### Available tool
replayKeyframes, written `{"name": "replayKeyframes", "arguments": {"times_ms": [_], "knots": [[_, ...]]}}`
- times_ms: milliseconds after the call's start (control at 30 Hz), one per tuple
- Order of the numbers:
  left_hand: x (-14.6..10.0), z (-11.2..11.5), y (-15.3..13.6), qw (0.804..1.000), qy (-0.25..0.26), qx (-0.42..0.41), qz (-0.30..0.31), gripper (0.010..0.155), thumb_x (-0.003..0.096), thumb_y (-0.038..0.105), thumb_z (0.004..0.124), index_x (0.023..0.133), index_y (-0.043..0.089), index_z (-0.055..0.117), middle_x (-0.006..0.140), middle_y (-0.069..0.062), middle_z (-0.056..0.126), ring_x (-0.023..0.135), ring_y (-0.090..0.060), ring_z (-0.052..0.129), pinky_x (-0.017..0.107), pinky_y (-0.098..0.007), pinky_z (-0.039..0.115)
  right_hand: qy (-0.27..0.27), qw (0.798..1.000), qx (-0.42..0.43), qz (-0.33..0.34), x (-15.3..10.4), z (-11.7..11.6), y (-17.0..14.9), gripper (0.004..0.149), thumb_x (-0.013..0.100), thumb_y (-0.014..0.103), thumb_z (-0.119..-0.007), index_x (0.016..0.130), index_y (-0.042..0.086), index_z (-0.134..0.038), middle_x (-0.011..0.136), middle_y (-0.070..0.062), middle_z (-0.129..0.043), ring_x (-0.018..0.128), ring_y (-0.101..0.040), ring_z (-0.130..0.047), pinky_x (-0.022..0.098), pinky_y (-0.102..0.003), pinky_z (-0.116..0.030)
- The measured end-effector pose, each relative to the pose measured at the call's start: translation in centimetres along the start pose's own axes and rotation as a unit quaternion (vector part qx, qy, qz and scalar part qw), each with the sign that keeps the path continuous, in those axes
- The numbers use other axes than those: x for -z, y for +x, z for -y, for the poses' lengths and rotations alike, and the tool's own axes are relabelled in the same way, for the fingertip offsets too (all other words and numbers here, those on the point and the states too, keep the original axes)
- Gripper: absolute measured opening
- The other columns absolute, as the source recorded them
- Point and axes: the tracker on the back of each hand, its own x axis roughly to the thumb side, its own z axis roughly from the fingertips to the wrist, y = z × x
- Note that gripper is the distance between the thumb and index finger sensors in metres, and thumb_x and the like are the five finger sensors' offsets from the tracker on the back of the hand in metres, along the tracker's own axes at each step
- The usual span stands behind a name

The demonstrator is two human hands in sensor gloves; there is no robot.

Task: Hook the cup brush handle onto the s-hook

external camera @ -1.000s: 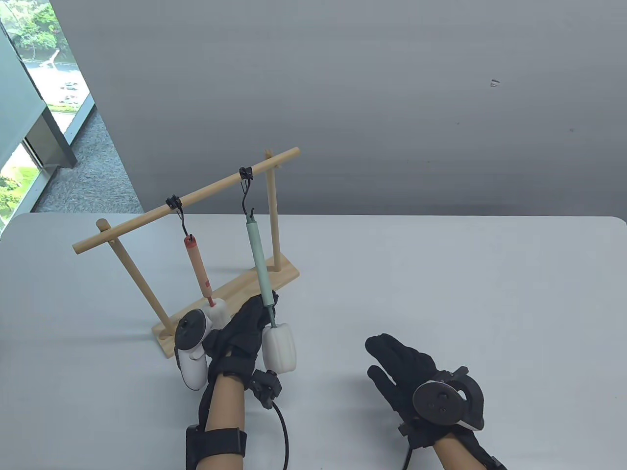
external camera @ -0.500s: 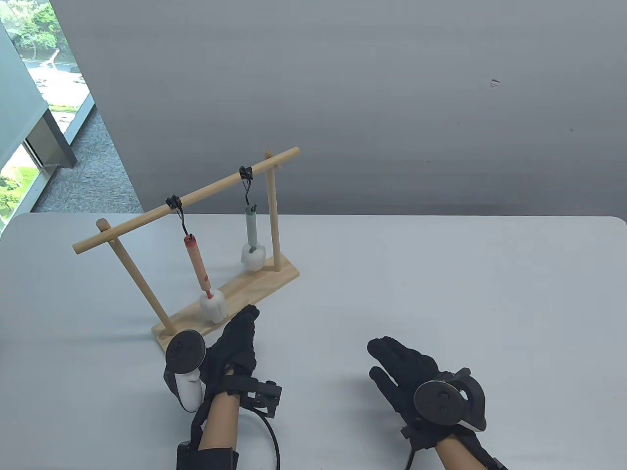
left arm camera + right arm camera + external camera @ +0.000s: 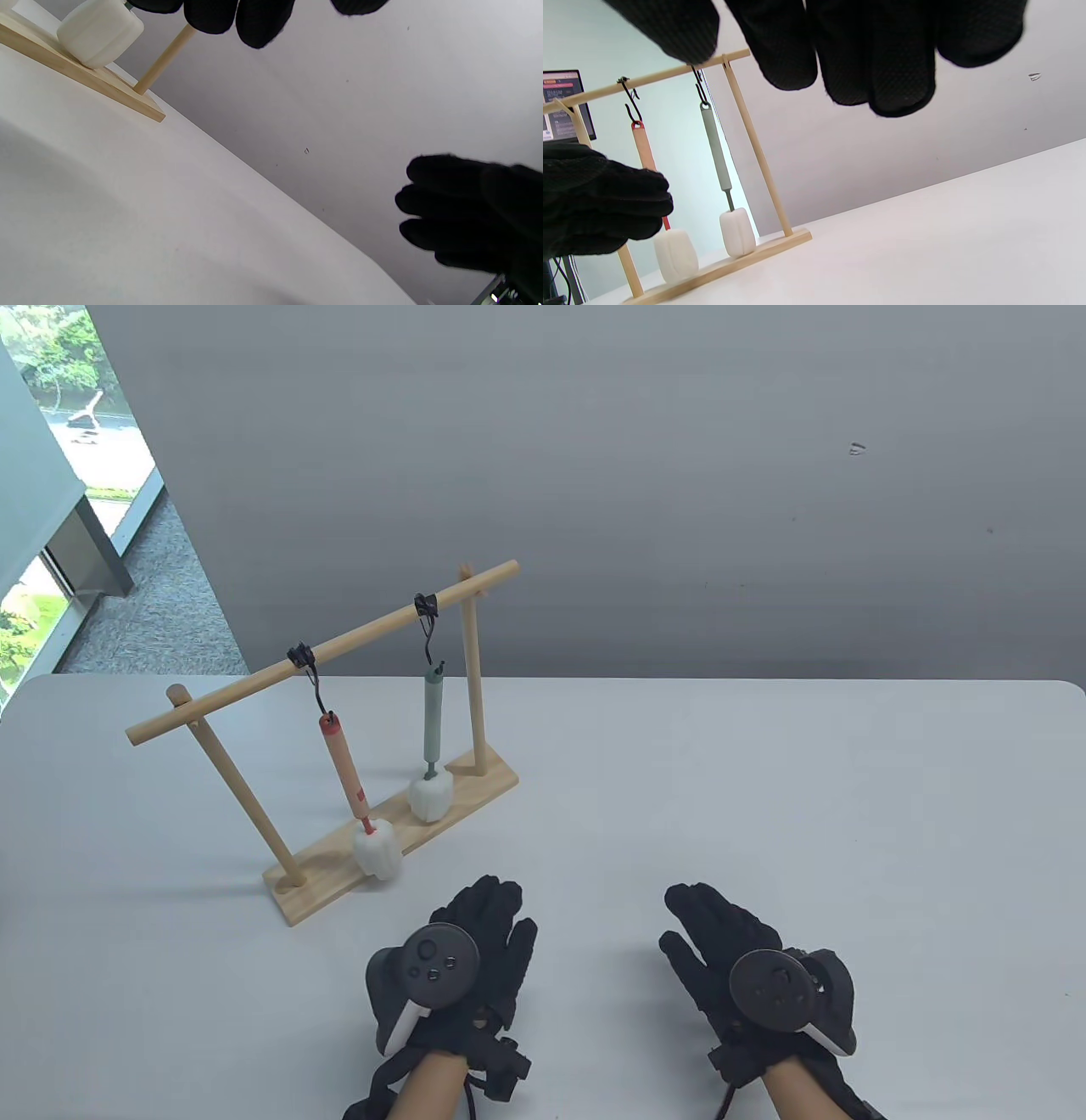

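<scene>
table view: green-handled white-sponge cup brush (image 3: 433, 729) hangs on black s-hook (image 3: 428, 638) — my left hand (image 3: 458, 976), right hand (image 3: 747, 967) empty, fingers apart; i'd fear bump unhooking it.

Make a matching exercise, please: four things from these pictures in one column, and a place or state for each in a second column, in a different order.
Things:
1. green-handled brush
2. red-handled brush
3. left hand
4. right hand

Places or states:
A. holds nothing, over the table, nearer the rack
B. hangs from the hook nearer the rack's left end
C. hangs from the hook nearer the rack's right post
D. holds nothing, over the table, farther from the rack

Pairs: 1-C, 2-B, 3-A, 4-D
</scene>
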Motion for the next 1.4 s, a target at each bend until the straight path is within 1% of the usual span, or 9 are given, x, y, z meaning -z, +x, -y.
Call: {"name": "replayKeyframes", "arguments": {"times_ms": [133, 200, 400, 600, 833, 1033, 1133, 1233, 1400], "knots": [[-0.6, 1.9, 1.6, 0.992, -0.072, 0.105, 0.020, 0.067, 0.0505, 0.053, 0.058, 0.107, 0.018, 0.055, 0.114, -0.025, 0.043, 0.103, -0.057, 0.043, 0.068, -0.072, 0.033, 0.034, 0.999, -0.035, 0.000, 0.2, -0.6, 0.2, 0.063, 0.052, 0.044, -0.064, 0.103, 0.007, -0.063, 0.101, -0.032, -0.063, 0.084, -0.055, -0.075, 0.057, -0.067, -0.056], [-0.7, 2.5, 2.1, 0.985, -0.096, 0.140, 0.024, 0.070, 0.0505, 0.055, 0.057, 0.109, 0.019, 0.046, 0.116, -0.025, 0.035, 0.104, -0.057, 0.036, 0.068, -0.072, 0.030, 0.056, 0.997, -0.059, -0.004, 0.2, -1.0, 0.4, 0.066, 0.052, 0.046, -0.064, 0.106, 0.008, -0.057, 0.105, -0.032, -0.054, 0.091, -0.057, -0.065, 0.059, -0.070, -0.050], [-1.0, 3.4, 2.2, 0.972, -0.114, 0.204, 0.024, 0.078, 0.0490, 0.061, 0.054, 0.111, 0.023, 0.026, 0.116, -0.023, 0.016, 0.107, -0.055, 0.021, 0.069, -0.073, 0.024, 0.119, 0.988, -0.094, -0.022, 0.4, -2.0, 0.5, 0.075, 0.052, 0.052, -0.061, 0.112, 0.015, -0.035, 0.112, -0.029, -0.023, 0.103, -0.059, -0.032, 0.063, -0.076, -0.032], [-1.0, 3.3, 1.0, 0.968, -0.115, 0.223, 0.009, 0.082, 0.0476, 0.065, 0.051, 0.110, 0.026, 0.015, 0.114, -0.021, 0.003, 0.106, -0.054, 0.009, 0.069, -0.073, 0.018, 0.130, 0.986, -0.101, -0.018, 0.5, -2.4, 0.5, 0.078, 0.052, 0.056, -0.060, 0.112, 0.018, -0.027, 0.112, -0.027, -0.011, 0.104, -0.056, -0.017, 0.063, -0.077, -0.020], [-0.9, 3.6, 0.4, 0.961, -0.127, 0.245, -0.003, 0.082, 0.0471, 0.067, 0.050, 0.109, 0.027, 0.014, 0.113, -0.021, -0.001, 0.105, -0.053, 0.006, 0.069, -0.073, 0.018, 0.134, 0.984, -0.114, -0.011, 0.4, -2.7, 0.7, 0.080, 0.051, 0.058, -0.059, 0.111, 0.019, -0.023, 0.112, -0.025, -0.007, 0.104, -0.053, -0.008, 0.062, -0.077, -0.013], [-1.1, 3.6, 0.6, 0.959, -0.120, 0.258, 0.004, 0.083, 0.0465, 0.068, 0.049, 0.109, 0.027, 0.011, 0.112, -0.020, -0.004, 0.105, -0.053, 0.001, 0.068, -0.073, 0.015, 0.143, 0.982, -0.124, 0.001, 0.4, -3.1, 1.0, 0.080, 0.051, 0.058, -0.059, 0.111, 0.020, -0.022, 0.111, -0.024, -0.004, 0.104, -0.052, -0.005, 0.061, -0.077, -0.009], [-1.1, 3.7, 0.6, 0.955, -0.127, 0.267, 0.007, 0.084, 0.0459, 0.069, 0.048, 0.109, 0.028, 0.010, 0.112, -0.020, -0.004, 0.105, -0.053, 0.001, 0.069, -0.073, 0.016, 0.147, 0.981, -0.123, 0.012, 0.4, -3.2, 1.1, 0.081, 0.051, 0.059, -0.059, 0.111, 0.020, -0.021, 0.111, -0.024, -0.004, 0.104, -0.052, -0.004, 0.061, -0.077, -0.009], [-1.2, 3.7, 0.7, 0.955, -0.126, 0.269, 0.016, 0.084, 0.0453, 0.070, 0.046, 0.109, 0.028, 0.010, 0.112, -0.020, -0.004, 0.105, -0.053, 0.000, 0.068, -0.073, 0.016, 0.151, 0.982, -0.104, 0.049, 0.4, -3.4, 1.3, 0.079, 0.051, 0.057, -0.059, 0.111, 0.021, -0.022, 0.111, -0.023, -0.004, 0.104, -0.051, -0.004, 0.062, -0.077, -0.010], [-1.2, 3.9, 0.8, 0.953, -0.129, 0.273, 0.021, 0.084, 0.0450, 0.070, 0.046, 0.108, 0.028, 0.010, 0.112, -0.020, -0.007, 0.105, -0.052, 0.000, 0.068, -0.073, 0.015, 0.151, 0.981, -0.106, 0.052, 0.5, -3.4, 1.3, 0.078, 0.051, 0.056, -0.059, 0.111, 0.021, -0.023, 0.111, -0.023, -0.004, 0.104, -0.051, -0.005, 0.062, -0.077, -0.010]]}}
